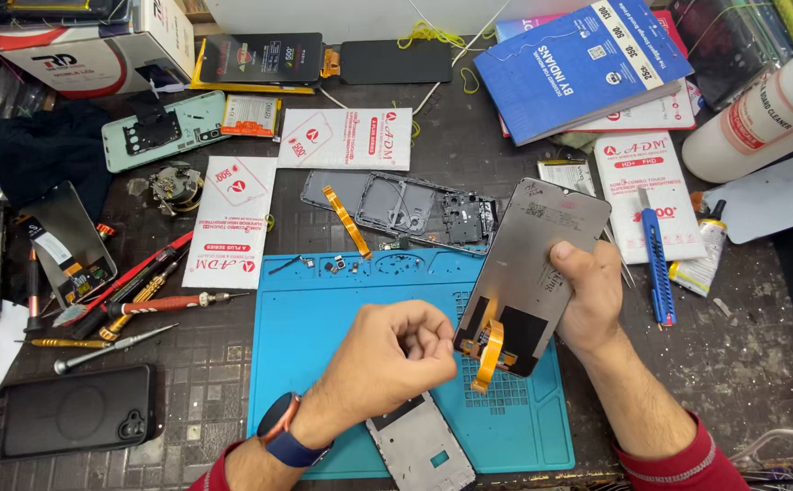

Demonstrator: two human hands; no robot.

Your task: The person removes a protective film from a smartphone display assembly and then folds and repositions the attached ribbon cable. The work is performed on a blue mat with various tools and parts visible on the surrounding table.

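Head view. The right hand [587, 295] grips a phone display panel [537, 255] by its right edge, back face up, thumb on top and fingers curled underneath. The panel is tilted and held above the upper right corner of the blue work mat [324, 327]. The left hand [396, 355] is curled, fingers drawn together, with thumb and forefinger pinching at the orange flex cable [490, 355] that loops off the panel's lower end. A watch with a dark strap [283, 432] sits on the left wrist.

From the panel, at 7 o'clock, a bare silver phone frame [419, 450] lies on the mat's lower edge, just beside the left wrist. At 9 to 10 o'clock, an opened phone chassis [406, 207] rests above the mat with an orange ribbon strip [346, 221] laid across it. At 3 o'clock, near the right hand, a blue utility knife [657, 264] lies on a white packet [647, 195].

Far to 9 o'clock, a cluster of screwdrivers [133, 305] lies on the table, with a black phone case [74, 411] below them. At 12 to 1 o'clock, a blue booklet [578, 68] rests on a stack; a white bottle [765, 114] lies at 2 o'clock.
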